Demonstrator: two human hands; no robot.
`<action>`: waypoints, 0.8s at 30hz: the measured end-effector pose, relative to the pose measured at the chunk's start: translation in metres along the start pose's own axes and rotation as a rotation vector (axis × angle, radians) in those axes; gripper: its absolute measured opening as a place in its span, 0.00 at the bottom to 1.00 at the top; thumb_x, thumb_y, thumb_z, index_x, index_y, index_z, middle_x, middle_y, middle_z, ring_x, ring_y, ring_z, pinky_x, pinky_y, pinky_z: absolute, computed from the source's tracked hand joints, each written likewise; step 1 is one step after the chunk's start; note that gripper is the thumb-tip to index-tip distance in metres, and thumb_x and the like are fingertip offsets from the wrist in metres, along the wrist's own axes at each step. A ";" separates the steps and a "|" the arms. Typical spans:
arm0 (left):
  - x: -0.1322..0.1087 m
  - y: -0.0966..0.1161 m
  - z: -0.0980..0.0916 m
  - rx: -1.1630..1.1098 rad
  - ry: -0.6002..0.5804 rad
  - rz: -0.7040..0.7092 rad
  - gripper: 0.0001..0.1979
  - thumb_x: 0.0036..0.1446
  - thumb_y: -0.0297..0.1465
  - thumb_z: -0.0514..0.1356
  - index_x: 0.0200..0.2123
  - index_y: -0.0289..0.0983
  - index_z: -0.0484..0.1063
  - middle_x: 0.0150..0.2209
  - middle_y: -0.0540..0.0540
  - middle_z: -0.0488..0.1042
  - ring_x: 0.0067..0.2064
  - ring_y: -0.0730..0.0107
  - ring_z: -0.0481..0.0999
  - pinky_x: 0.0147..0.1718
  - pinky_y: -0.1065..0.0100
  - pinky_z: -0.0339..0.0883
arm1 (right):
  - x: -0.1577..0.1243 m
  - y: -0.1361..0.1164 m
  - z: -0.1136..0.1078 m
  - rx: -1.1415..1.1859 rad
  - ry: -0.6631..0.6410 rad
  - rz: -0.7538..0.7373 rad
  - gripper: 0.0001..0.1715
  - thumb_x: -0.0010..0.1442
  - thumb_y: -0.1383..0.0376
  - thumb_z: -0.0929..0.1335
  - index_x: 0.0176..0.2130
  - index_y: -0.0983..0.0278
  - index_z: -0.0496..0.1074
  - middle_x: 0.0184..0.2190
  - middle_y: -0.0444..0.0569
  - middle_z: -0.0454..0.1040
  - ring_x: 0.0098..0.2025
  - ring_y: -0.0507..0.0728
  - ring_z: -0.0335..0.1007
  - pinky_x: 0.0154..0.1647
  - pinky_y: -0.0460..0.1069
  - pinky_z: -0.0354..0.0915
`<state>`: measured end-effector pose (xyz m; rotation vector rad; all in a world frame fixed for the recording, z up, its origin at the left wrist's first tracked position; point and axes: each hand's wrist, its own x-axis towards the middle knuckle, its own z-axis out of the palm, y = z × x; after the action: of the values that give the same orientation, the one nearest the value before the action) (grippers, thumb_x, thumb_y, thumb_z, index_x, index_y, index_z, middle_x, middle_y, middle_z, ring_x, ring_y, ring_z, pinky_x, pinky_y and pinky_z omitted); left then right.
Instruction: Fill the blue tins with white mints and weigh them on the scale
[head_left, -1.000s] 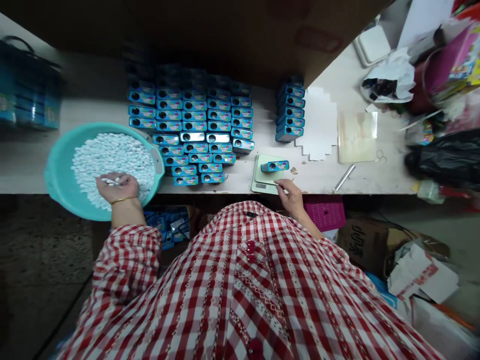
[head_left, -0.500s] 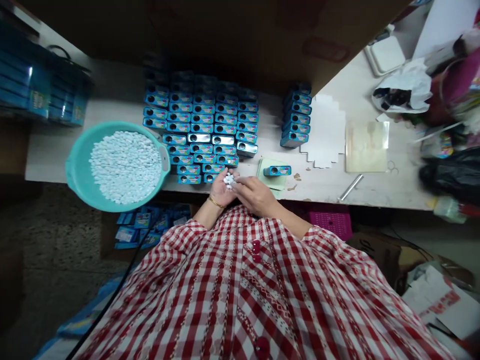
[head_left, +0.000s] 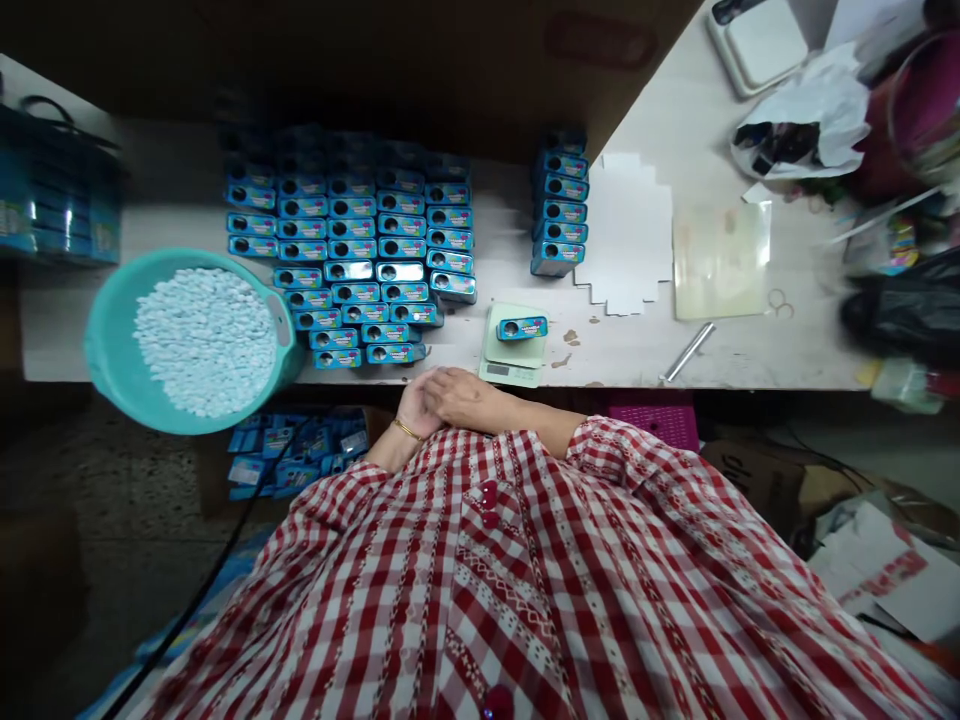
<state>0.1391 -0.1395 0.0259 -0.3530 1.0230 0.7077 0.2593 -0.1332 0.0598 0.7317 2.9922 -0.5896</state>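
Observation:
My left hand [head_left: 413, 410] is cupped at the table's front edge, a gold bangle on its wrist. Over its palm lies my right hand [head_left: 463, 400], fingers curled together, hiding the small white candies seen there a moment ago. To the right of the hands, a small blue tin [head_left: 523, 328] rests on a pale green kitchen scale [head_left: 511, 374]. Just beyond them stand rows of similar blue tins [head_left: 352, 250], each with a dark round opening on top. At the left, a turquoise basin [head_left: 105, 350] holds a heap of white candies [head_left: 206, 340].
A separate column of blue tins [head_left: 561, 215] stands beside white card sheets [head_left: 626, 235]. Further right lie a yellowish sheet [head_left: 720, 265], a metal tube [head_left: 688, 352] and a white plastic bag [head_left: 832, 120]. A large cardboard box [head_left: 360, 60] overhangs the back. Below the table sits a box of blue packets [head_left: 292, 450].
My right hand has moved from picking at the candies in my left palm to covering it. The view has shifted, so the table things appear further left.

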 end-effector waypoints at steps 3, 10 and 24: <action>0.000 -0.006 0.001 -0.023 0.035 0.021 0.10 0.59 0.27 0.50 0.31 0.34 0.70 0.29 0.46 0.74 0.35 0.71 0.77 0.42 0.68 0.70 | -0.009 0.002 0.002 -0.007 0.025 -0.007 0.13 0.64 0.74 0.56 0.40 0.71 0.68 0.40 0.57 0.71 0.44 0.57 0.65 0.46 0.55 0.64; 0.006 -0.017 0.028 -0.106 0.005 0.013 0.11 0.60 0.24 0.48 0.32 0.32 0.70 0.23 0.48 0.72 0.24 0.75 0.74 0.26 0.74 0.69 | -0.035 0.029 0.016 0.137 0.119 0.143 0.10 0.63 0.72 0.61 0.38 0.69 0.71 0.38 0.54 0.72 0.42 0.55 0.66 0.44 0.50 0.65; 0.015 -0.021 0.054 -0.038 -0.031 0.088 0.11 0.58 0.25 0.50 0.28 0.31 0.72 0.31 0.38 0.77 0.35 0.65 0.78 0.37 0.64 0.72 | -0.081 0.075 0.003 0.101 0.393 0.522 0.15 0.64 0.67 0.61 0.46 0.65 0.72 0.43 0.55 0.73 0.44 0.58 0.67 0.45 0.52 0.66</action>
<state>0.1939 -0.1182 0.0382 -0.3305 1.0019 0.8102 0.3647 -0.1090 0.0376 1.7398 2.8925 -0.6232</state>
